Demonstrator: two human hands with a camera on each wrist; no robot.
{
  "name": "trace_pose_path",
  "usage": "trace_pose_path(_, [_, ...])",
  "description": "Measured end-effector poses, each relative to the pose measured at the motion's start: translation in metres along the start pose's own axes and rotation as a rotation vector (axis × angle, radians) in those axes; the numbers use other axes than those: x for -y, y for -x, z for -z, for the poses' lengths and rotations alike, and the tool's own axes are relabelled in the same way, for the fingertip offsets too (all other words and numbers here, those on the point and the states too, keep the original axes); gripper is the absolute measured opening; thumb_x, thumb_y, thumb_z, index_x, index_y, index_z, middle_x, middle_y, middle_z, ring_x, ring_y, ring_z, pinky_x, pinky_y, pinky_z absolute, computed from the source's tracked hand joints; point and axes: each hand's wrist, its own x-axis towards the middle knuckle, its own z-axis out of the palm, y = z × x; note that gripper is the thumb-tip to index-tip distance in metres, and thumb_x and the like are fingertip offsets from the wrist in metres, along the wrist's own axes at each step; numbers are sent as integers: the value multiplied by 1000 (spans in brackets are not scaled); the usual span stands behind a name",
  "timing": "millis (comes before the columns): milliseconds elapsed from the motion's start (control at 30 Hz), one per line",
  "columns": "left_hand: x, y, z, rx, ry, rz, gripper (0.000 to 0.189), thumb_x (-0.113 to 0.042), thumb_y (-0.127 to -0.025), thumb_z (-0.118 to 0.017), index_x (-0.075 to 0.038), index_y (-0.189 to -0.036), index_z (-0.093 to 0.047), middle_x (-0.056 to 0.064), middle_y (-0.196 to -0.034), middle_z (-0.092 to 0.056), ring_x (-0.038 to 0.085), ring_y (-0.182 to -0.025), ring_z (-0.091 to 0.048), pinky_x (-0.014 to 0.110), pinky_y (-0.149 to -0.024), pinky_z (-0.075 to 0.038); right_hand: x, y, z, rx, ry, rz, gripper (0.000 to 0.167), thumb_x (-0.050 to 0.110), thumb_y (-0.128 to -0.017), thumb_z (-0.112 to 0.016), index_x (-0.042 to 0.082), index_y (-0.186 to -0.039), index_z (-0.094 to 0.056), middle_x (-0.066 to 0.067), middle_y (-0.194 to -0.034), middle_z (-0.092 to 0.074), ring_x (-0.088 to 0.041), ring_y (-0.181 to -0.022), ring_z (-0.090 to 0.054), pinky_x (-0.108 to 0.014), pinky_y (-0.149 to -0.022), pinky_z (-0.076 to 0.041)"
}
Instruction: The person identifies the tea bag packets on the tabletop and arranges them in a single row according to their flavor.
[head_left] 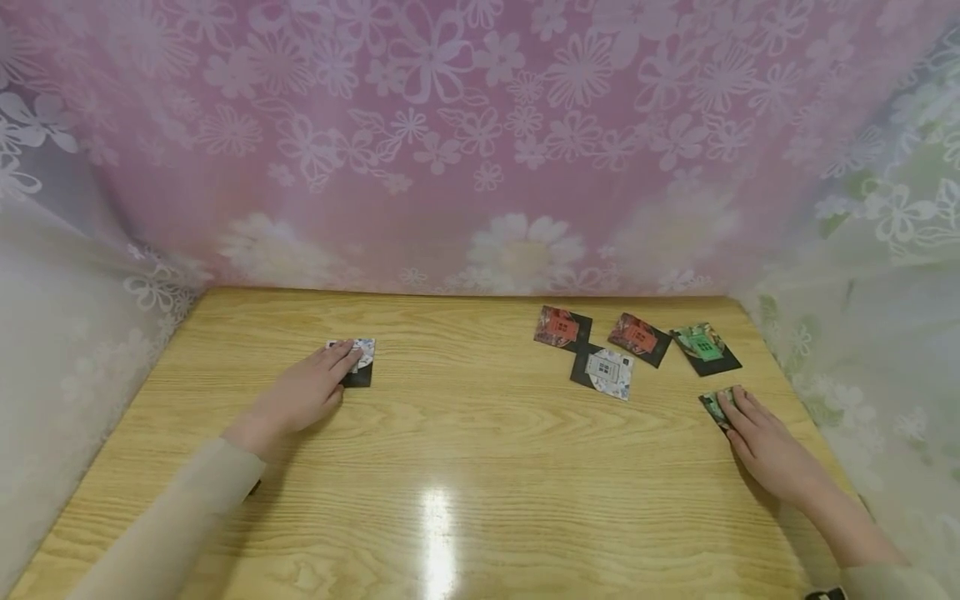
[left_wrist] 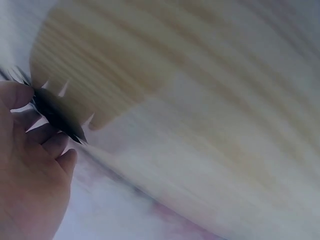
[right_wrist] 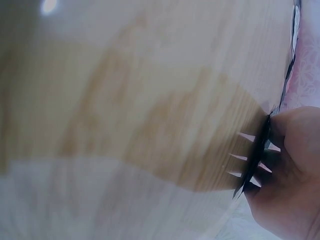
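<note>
My left hand point(head_left: 303, 392) rests on a small flat white-and-black packet point(head_left: 364, 358) on the left part of the table, its fingers stretched over the packet. In the left wrist view the left hand point(left_wrist: 35, 165) touches the packet's dark edge point(left_wrist: 57, 117). At the right, my right hand point(head_left: 772, 450) lies with extended fingers over a green-and-black packet point(head_left: 715, 407), covering much of it. From the right wrist view, the fingertips of the right hand point(right_wrist: 295, 165) meet that packet's dark edge point(right_wrist: 256, 152), seen nearly edge-on.
Beyond the right hand lie another green packet point(head_left: 705, 346), two red packets point(head_left: 561, 327), point(head_left: 639, 337) and a white packet point(head_left: 606, 372). The wooden table point(head_left: 465, 433) meets a pink floral curtain point(head_left: 450, 167) at the back; pale floral sheets point(head_left: 885, 333) hang along both sides.
</note>
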Motion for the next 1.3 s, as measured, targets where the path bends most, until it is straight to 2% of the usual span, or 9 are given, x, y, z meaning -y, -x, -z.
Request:
trace_pose_path(367, [37,19,6,19,16,74,63,-5,-103,-56,8,-161,-36,34,-166,-35,55,-153,-36,67,-127,-33,0,-1,2,-23,7,17,53,5,-112,-46,-16,-159,-32,-50,-158,-29,-60,-156,-16,-57,-138,-2])
trace_pose_path(533, [44,22,8,27,21,96,64,-3,-102,-56,7,-162,-36,34,-166,-35,55,-152,-35,68,-127,-32,-1,-1,2,-16,8,12,54,6,-113,-46,-16,-160,-31,-50,-158,-28,-60,-157,-16,-57,-138,-2])
trace_pose_path(867, [42,22,13,46,-1,115,64,-6,-105,-56,3,-164,-33,33,-168,-32,52,-155,-33,66,-128,-32,-1,0,3,-11,14,9,54,6,-112,-46,-15,-160,-31,-49,-159,-28,-60,-156,-17,-54,-138,0])
trace_pose_path(1000, [41,19,15,18,26,105,64,-8,-104,-54,1,-164,-34,31,-169,-31,53,-155,-33,67,-128,-31,0,1,3,-8,9,4,54,6,-113,-45,-15,-160,-30,-49,-159,-27,-60,-157,-16,-57,-138,-1])
trace_pose_path(1133, [32,8,18,9,11,72,62,-16,-108,-53,-1,-165,-34,28,-171,-30,50,-157,-31,68,-128,-31,1,1,3,7,1,-11,55,6,-113,-45,-14,-161,-30,-49,-160,-26,-61,-156,-16,-64,-135,-7])
trace_pose_path(1300, [10,-15,20,-11,-20,11,64,-23,-110,-55,0,-166,-33,26,-172,-29,47,-159,-31,65,-130,-31,1,-1,4,45,-34,-37,56,8,-114,-44,-13,-163,-26,-47,-163,-21,-62,-156,-14,-72,-130,-12])
